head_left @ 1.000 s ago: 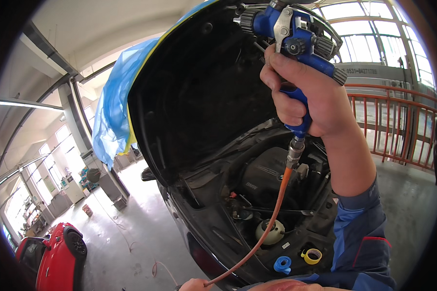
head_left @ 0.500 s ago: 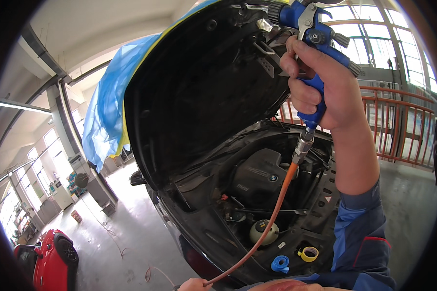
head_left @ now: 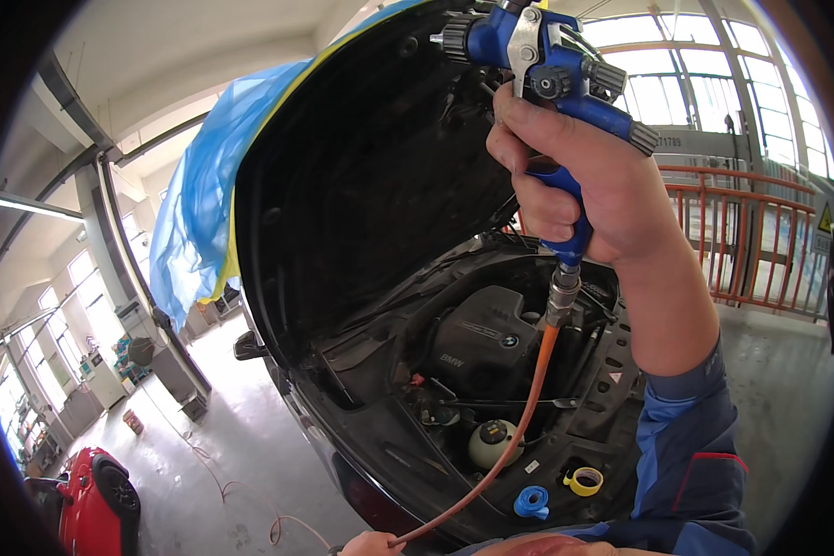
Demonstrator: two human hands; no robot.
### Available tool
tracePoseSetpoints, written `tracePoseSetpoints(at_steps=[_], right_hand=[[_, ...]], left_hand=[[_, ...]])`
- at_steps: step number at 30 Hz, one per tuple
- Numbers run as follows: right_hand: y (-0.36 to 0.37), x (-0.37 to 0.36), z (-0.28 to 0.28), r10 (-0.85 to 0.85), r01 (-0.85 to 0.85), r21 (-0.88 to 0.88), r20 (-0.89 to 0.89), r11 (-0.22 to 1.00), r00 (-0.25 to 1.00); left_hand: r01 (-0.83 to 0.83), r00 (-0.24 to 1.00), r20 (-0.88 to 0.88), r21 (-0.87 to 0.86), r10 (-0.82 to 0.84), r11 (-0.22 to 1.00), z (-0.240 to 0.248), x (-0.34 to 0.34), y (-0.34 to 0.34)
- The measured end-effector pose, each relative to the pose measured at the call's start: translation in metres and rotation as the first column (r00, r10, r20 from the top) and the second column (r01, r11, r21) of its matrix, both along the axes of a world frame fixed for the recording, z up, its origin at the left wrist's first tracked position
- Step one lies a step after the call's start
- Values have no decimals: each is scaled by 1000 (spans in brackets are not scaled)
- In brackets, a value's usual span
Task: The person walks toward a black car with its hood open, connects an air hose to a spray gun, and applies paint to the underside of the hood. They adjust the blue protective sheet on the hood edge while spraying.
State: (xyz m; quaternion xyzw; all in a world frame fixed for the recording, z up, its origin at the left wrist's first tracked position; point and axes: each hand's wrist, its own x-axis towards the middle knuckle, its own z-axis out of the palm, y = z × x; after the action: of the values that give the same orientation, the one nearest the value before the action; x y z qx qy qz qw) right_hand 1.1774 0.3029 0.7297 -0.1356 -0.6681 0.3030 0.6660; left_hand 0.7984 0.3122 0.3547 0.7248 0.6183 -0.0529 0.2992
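Observation:
Raised at the upper right, my right hand [head_left: 574, 171] is wrapped round the grip of a blue spray gun [head_left: 551, 65], fingers at its trigger. The nozzle points left, near the edge of the raised black hood [head_left: 361, 176]. From the fitting under the grip an orange air hose [head_left: 528, 412] curves down to my left hand [head_left: 369, 544], which is closed on it at the bottom edge. Blue film [head_left: 199, 195] with a yellow tape edge hangs over the hood's outer side. The engine bay [head_left: 477, 338] lies open behind the hose.
A blue tape roll [head_left: 531, 502] and a yellow tape roll [head_left: 584, 481] lie on the car's front panel. On the floor to the left, the hose trails past a red car [head_left: 100, 500]. An orange railing [head_left: 755, 232] stands at the right, a lift post [head_left: 148, 287] at the left.
My right hand and the spray gun have moved left, the nozzle now overlapping the hood more. The view has shifted slightly. My left hand stays on the hose.

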Motion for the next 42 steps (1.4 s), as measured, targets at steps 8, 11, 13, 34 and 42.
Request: tracePoseSetpoints(at_steps=[8,11,13,34,42], right_hand=[[-1,2,3,-57,57,3,2,998,998],[-1,5,3,-55,56,24,-22,998,998],[-2,10,4,-40,40,36,-14,999,999],[0,37,7,-100,109,52,-156,993,983],[1,14,2,-58,58,-6,-40,998,997]], left_hand=[[-1,1000,1,-19,1,1000,4,0,-1],[-4,1000,2,-25,4,1000,6,0,-1],[-5,1000,1,-28,5,1000,6,1,-2],[-42,999,11,-61,43,997,13,4,-6],[-70,997,28,-80,73,994,15,2,-11]])
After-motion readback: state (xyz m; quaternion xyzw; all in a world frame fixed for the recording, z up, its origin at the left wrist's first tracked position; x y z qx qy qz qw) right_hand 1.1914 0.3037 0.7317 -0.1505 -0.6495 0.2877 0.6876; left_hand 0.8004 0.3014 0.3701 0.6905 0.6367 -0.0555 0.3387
